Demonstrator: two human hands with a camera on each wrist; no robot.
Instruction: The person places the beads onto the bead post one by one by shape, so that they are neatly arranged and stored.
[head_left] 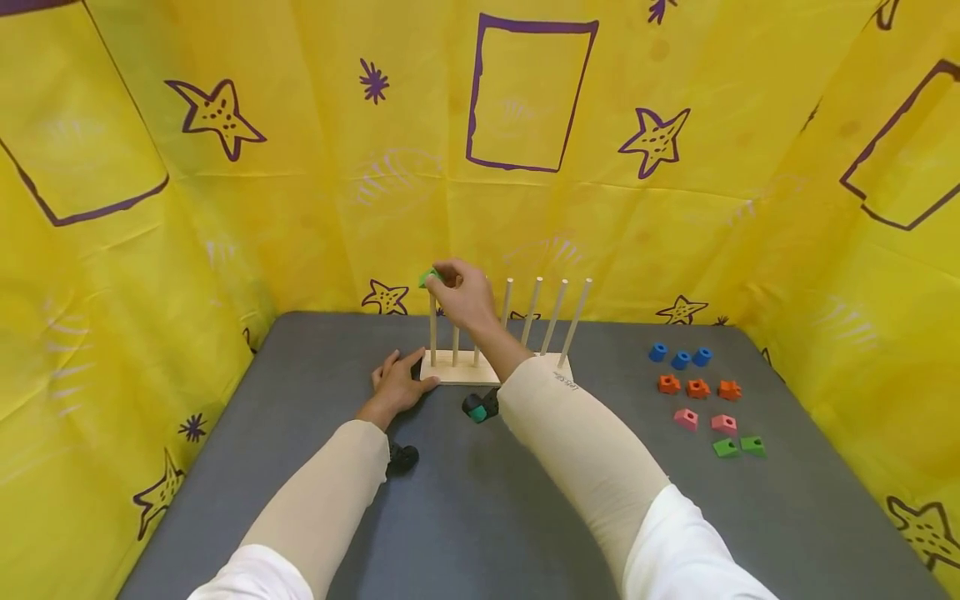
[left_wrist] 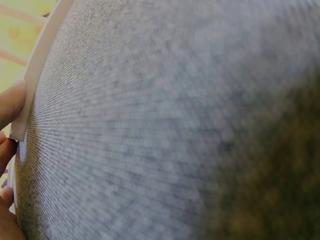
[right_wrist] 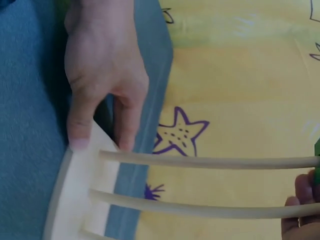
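A wooden peg stand point(head_left: 459, 375) with several upright pegs stands toward the back of the table. At the top of its leftmost peg, my right hand point(head_left: 467, 298) pinches a green block point(head_left: 428, 278) between thumb and fingers. That block point(right_wrist: 317, 149) shows only as a sliver at the right wrist view's edge, level with the peg's tip. My left hand point(head_left: 399, 385) grips the left end of the base, thumb on the near side and fingers behind, as the right wrist view shows. My right forearm hides part of the base and some pegs.
At the right of the table lie blue cylinders point(head_left: 680, 360), orange blocks point(head_left: 698, 389), pink blocks point(head_left: 723, 424) and two green blocks point(head_left: 752, 446), with holes visible in several. Yellow patterned cloth point(head_left: 420, 208) walls in the back and sides of the grey table point(head_left: 300, 400).
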